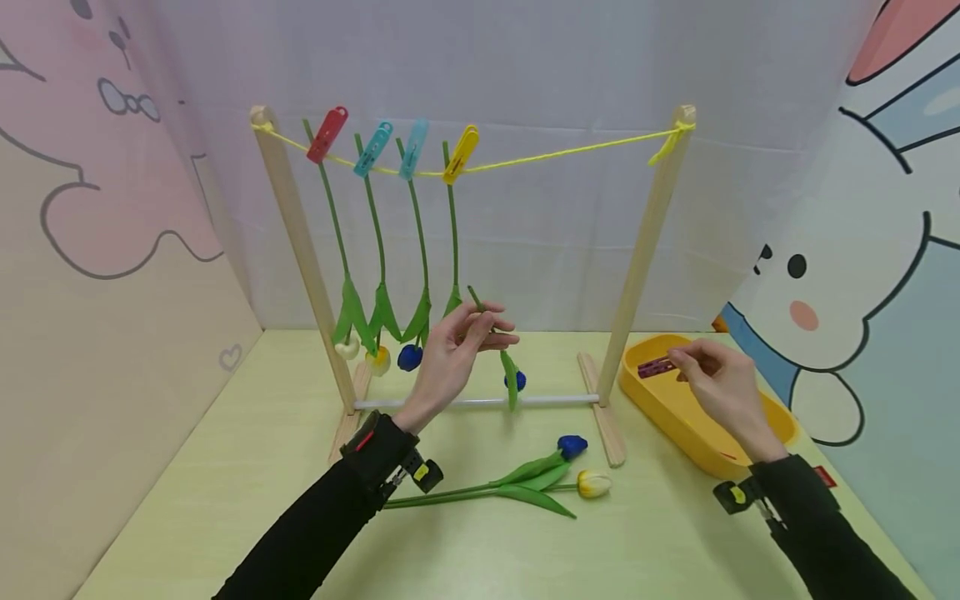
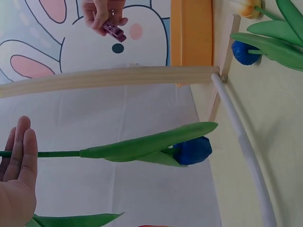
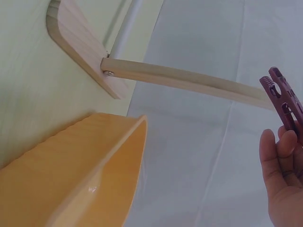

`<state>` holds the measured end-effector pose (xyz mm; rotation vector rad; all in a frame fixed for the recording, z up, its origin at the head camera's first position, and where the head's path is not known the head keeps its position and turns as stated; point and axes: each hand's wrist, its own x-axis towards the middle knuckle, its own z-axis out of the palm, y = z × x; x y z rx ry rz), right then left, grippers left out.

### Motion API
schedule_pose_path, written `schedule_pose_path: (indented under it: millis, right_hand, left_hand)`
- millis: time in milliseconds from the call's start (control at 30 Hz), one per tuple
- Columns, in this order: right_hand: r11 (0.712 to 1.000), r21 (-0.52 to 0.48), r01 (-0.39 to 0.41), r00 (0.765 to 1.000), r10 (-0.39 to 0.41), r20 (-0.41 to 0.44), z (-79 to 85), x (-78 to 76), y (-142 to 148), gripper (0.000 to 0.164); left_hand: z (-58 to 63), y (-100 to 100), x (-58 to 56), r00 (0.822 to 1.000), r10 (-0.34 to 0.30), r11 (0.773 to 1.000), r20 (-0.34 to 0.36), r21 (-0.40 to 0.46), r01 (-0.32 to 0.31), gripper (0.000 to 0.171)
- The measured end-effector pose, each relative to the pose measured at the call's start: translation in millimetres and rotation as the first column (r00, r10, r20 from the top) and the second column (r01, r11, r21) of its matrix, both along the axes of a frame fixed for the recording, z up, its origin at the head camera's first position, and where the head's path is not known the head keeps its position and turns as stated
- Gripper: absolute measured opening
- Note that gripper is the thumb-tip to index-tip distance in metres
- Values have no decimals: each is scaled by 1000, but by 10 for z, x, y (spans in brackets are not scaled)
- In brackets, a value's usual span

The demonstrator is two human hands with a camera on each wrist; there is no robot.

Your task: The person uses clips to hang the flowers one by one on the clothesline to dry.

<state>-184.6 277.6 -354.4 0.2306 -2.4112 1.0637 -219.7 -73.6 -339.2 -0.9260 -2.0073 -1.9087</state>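
My left hand (image 1: pixel 457 346) holds an artificial blue tulip (image 2: pixel 193 150) by its green stem, bloom hanging down, in front of the rack. A dark purple clothespin (image 3: pixel 283 97) is pinched between the thumb and fingers of my right hand (image 1: pixel 716 387), over the yellow tray (image 1: pixel 701 442). Several tulips hang upside down from a yellow string (image 1: pixel 555 155). Their stems are clipped by a red clothespin (image 1: pixel 327 135), two light blue ones and a yellow clothespin (image 1: pixel 461 154). In the head view, my left hand hides the bloom of the rightmost hanging tulip.
The string spans two wooden posts (image 1: pixel 647 250) joined low down by a white rod (image 1: pixel 480 402). On the table in front lie a blue tulip (image 1: pixel 572 447) and a white-and-yellow tulip (image 1: pixel 593 484). A white cloth (image 1: pixel 540 242) hangs behind the rack.
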Motion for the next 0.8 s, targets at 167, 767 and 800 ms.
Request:
schedule_pose_path:
  millis: [167, 767, 800]
  right_hand:
    - [999, -9, -47, 997, 46, -56, 91, -29, -102, 14]
    - [972, 96, -216, 917, 236, -320, 475, -241, -414, 7]
    - [969, 104, -223, 911, 245, -332, 515, -253, -437, 5]
  left_hand:
    - [181, 12, 8, 999, -38, 999, 12, -37, 38, 37]
    - [523, 73, -263, 997, 64, 998, -47, -26, -65, 23]
    - [550, 78, -273, 996, 71, 997, -50, -29, -73, 23]
